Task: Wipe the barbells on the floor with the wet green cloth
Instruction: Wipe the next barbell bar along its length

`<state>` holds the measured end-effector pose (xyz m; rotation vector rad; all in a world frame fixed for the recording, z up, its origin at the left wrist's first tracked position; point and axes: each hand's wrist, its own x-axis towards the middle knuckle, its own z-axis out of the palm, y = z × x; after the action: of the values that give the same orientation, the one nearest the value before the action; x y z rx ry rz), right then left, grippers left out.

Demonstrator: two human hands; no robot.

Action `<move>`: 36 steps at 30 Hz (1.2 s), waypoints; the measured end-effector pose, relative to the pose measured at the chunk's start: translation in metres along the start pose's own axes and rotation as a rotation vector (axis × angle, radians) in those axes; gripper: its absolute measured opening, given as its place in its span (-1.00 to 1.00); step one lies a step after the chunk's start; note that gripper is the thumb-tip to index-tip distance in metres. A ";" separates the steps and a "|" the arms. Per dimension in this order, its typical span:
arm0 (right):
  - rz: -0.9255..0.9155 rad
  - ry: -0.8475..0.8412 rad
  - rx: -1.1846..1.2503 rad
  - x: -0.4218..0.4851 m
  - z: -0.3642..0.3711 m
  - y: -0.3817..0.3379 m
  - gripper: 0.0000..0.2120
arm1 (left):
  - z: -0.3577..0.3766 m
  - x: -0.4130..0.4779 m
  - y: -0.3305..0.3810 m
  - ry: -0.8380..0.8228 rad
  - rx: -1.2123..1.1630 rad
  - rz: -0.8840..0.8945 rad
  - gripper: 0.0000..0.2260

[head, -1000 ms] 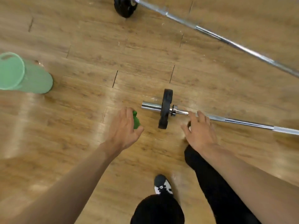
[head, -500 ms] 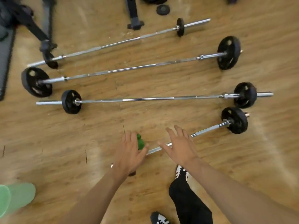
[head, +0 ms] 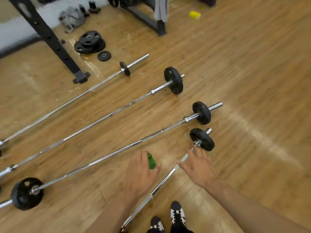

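Several chrome barbells with black plates lie side by side on the wooden floor. The nearest barbell [head: 165,178] runs from my feet up to its plate [head: 202,139]. My left hand [head: 140,174] grips the bunched green cloth [head: 152,161], held in the air just left of that bar. My right hand [head: 198,168] hovers over the same bar with fingers spread and holds nothing. Beyond it lie the second barbell [head: 117,151], the third barbell [head: 104,117] and the farthest barbell [head: 80,96].
A black rack post [head: 50,37] slants down to its foot by the farthest bar. Loose weight plates [head: 90,42] are stacked behind it, near a grey bag [head: 72,17]. A yellow object [head: 194,15] lies at the back. My shoes [head: 176,214] stand by the nearest bar's end.
The view swung up and right from the bar's left end to its right end. The green bucket left the frame. Both hands stay over the nearest bar, the left still holding the cloth.
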<state>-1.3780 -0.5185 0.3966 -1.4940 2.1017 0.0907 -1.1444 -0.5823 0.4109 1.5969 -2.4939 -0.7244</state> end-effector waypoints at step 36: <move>0.158 0.141 0.415 0.248 -0.261 0.288 0.10 | 0.034 0.484 0.320 -0.130 0.123 0.747 -0.59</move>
<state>-1.7945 -0.7150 0.4266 -1.1146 2.1785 -0.3806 -1.6388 -0.8861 0.4372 0.5342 -2.9464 -0.5713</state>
